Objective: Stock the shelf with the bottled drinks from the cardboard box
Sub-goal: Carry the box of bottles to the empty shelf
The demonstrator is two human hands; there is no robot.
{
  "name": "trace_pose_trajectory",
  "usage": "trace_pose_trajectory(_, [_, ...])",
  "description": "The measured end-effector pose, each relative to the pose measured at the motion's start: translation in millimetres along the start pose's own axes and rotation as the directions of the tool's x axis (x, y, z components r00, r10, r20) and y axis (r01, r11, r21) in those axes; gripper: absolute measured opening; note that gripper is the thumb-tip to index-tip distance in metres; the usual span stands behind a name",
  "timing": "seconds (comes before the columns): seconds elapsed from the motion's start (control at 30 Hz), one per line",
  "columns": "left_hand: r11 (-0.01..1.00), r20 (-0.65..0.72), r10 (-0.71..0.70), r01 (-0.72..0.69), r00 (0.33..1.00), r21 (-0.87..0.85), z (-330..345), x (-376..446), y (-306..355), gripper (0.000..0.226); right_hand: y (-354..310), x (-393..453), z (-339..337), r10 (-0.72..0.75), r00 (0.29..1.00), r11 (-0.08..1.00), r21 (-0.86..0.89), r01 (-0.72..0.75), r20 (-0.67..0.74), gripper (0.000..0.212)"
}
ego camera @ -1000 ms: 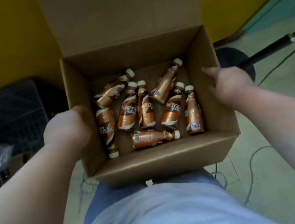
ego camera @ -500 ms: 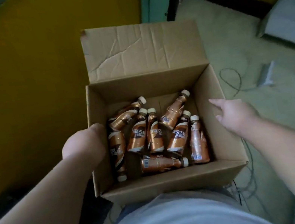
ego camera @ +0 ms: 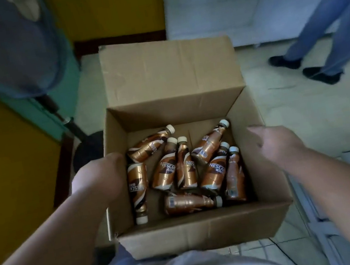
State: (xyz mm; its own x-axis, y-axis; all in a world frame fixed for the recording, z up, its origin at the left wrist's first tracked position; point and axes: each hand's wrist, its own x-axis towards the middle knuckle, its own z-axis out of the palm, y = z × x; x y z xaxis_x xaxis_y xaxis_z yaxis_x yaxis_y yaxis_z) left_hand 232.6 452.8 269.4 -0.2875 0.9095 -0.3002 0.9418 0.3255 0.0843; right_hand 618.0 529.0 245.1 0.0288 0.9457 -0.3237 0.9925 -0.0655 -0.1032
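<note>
Open cardboard box (ego camera: 200, 230) of Nescafé bottles (ego camera: 165, 173) lying loose, left hand (ego camera: 98, 178) and right hand (ego camera: 274, 145) each clasped on a side wall, carrying it

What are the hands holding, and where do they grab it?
The cardboard box, by its side walls: left hand on one, right hand on the other.

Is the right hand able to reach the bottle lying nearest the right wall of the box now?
Probably yes: the right hand is at the box's right wall, the top is open, and nothing covers that bottle.
</note>
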Motion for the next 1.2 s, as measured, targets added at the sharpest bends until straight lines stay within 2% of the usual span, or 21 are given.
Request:
trace_pose_trajectory(0.13, [0.980, 0.005, 0.183, -0.183, 0.983, 0.071, -19.6, 68.4, 83.4, 0.047, 58.0, 29.6, -24.3, 0.105, 0.994, 0.994, -0.012, -0.106, -0.030, 0.057])
trace_pose_trajectory(0.3, [0.921, 0.064, 0.367, -0.372, 0.928, 0.120, -29.6, 178.5, 183.5, 0.050, 109.6, 74.0, -48.1, 0.234, 0.972, 0.969, 0.081, -0.232, -0.026, 0.045])
trace_pose_trajectory(0.43, [0.815, 0.095, 0.531, -0.538, 0.842, 0.213, -41.4, 265.1, 284.0, 0.052, 154.9, 112.4, -62.3, 0.396, 0.918, 0.908, 0.157, -0.388, -0.028, 0.052])
trace_pose_trajectory(0.6, [0.662, 0.147, 0.681, -0.689, 0.717, 0.293, -65.1, 322.1, 420.9, 0.055, 217.9, 134.8, -81.5, 0.598, 0.801, 0.780, 0.254, -0.571, -0.035, 0.057])
trace_pose_trajectory(0.7, [0.588, 0.174, 0.731, -0.739, 0.659, 0.328, -62.3, 343.5, 504.3, 0.057, 265.8, 153.2, -91.3, 0.684, 0.729, 0.706, 0.294, -0.644, -0.045, 0.058])
trace_pose_trajectory(0.83, [0.488, 0.212, 0.795, -0.807, 0.568, 0.333, -51.7, 364.6, 611.5, 0.053, 341.0, 186.8, -100.5, 0.735, 0.678, 0.649, 0.294, -0.701, -0.005, 0.058])
trace_pose_trajectory(1.0, [0.436, 0.243, 0.820, -0.841, 0.518, 0.320, -46.1, 389.6, 739.3, 0.047, 431.3, 236.7, -121.7, 0.765, 0.643, 0.604, 0.315, -0.732, 0.026, 0.054])
trace_pose_trajectory(1.1, [0.393, 0.243, 0.844, -0.859, 0.479, 0.329, -56.4, 400.5, 810.8, 0.039, 483.4, 275.0, -150.5, 0.797, 0.596, 0.543, 0.317, -0.777, 0.094, 0.060])
trace_pose_trajectory(1.2, [0.384, 0.255, 0.842, -0.860, 0.475, 0.336, -66.6, 421.8, 884.4, 0.035, 532.4, 313.2, -173.9, 0.834, 0.534, 0.459, 0.362, -0.812, 0.140, 0.066])
